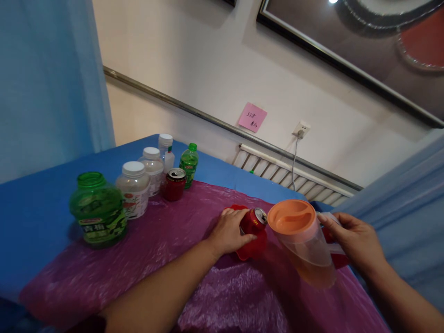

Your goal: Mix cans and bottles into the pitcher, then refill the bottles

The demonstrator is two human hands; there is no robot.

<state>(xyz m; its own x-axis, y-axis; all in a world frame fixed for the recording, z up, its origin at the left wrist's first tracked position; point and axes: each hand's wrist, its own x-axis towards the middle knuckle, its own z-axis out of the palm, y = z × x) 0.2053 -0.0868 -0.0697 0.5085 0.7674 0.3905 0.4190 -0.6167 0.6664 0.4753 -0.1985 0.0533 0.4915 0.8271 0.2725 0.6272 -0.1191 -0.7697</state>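
Note:
My left hand is wrapped round a red drink can, which leans to the right over a red mat or dish. My right hand grips the handle of a clear plastic pitcher with an orange lid. The pitcher tilts toward the can, its lid edge close to the can's top, and amber liquid lies inside. Whether any liquid is flowing I cannot tell. Behind the pitcher's handle, part of another red thing shows.
On the left stand a big open green jar, several white-capped clear jars such as this one, another red can and a green bottle. Purple plastic sheeting covers part of the blue table. A radiator is behind.

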